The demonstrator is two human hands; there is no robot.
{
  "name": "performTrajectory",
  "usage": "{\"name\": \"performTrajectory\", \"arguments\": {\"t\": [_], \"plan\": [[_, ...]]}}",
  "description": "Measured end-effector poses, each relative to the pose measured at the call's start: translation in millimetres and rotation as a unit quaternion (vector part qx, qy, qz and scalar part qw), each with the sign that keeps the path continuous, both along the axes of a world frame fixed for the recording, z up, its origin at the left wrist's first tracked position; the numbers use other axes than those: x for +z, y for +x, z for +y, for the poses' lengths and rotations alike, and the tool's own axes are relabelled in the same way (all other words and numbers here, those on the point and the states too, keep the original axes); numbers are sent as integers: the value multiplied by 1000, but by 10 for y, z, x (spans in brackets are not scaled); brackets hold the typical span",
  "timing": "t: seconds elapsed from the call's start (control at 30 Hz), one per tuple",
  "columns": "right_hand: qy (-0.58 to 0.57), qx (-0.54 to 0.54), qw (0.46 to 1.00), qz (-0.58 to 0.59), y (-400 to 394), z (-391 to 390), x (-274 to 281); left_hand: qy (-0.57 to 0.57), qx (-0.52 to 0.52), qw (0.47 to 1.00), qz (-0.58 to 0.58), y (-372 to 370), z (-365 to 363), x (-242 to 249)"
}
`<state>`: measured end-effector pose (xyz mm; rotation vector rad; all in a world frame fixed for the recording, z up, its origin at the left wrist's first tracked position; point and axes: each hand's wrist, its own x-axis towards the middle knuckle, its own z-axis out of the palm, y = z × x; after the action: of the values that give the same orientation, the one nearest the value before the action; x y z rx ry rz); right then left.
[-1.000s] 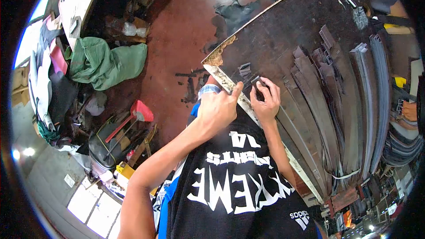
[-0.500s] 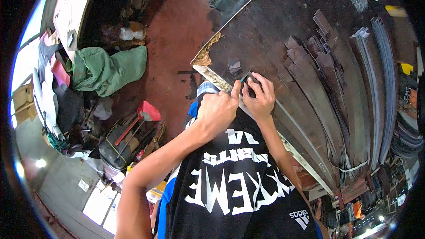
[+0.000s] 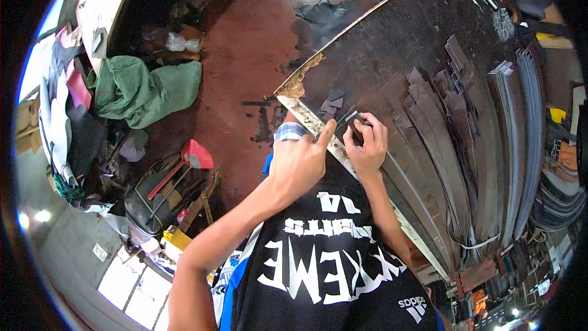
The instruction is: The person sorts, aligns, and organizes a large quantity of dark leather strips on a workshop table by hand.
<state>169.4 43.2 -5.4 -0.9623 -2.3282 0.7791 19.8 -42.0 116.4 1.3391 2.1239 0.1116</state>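
Observation:
My right hand (image 3: 366, 147) rests at the table's edge, its fingers curled round a small dark leather-like piece (image 3: 353, 121). Just left of it is my left hand (image 3: 300, 158), with the index finger stretched toward that piece and the other fingers curled under. A thin straight edge shows between the two hands; what my left hand grips is hidden by its fingers. Small dark scraps (image 3: 332, 104) lie on the table right beyond the fingertips. Long dark strips (image 3: 432, 122) spread across the table to the right of my right hand.
The dark table (image 3: 392, 30) has a pale, chipped edge (image 3: 300, 110) against my body. Bundled grey strips (image 3: 528, 135) lie at the far right. On the floor at left are a green sack (image 3: 147, 92), a red dustpan (image 3: 197, 154) and dark scraps (image 3: 266, 125).
The view has shifted a little, placing the table and hands lower and further right. My left index finger has drawn slightly away from my right fingers. The scrap pile beyond looks larger.

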Motion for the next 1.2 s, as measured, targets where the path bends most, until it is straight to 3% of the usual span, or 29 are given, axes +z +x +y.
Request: {"name": "performTrajectory", "arguments": {"t": [0.33, 0.6, 0.7, 0.8, 0.97, 1.13, 1.2], "plan": [[-52, 16, 998, 31, 48, 32, 32, -87, 28, 996, -24, 33, -216, -29], [-79, 15, 996, 49, 82, 31, 47, -82, 36, 995, -35, -120, -315, 99], [-72, 17, 996, 47, 74, 44, 63, 23, 4, 997, 79, -271, -259, 96], [-73, 10, 996, 51, 51, 32, 53, 39, -40, 982, 182, -487, -88, -5], [-42, 6, 999, -1, 0, 39, 38, 54, -106, 972, 203, -593, 70, -119], [-16, 5, 1000, -8, -12, 34, 38, 75, -155, 956, 236, -478, -308, -217], [-3, -2, 1000, 3, -23, 33, 63, 29, -151, 965, 210, -429, -521, -128]]}}
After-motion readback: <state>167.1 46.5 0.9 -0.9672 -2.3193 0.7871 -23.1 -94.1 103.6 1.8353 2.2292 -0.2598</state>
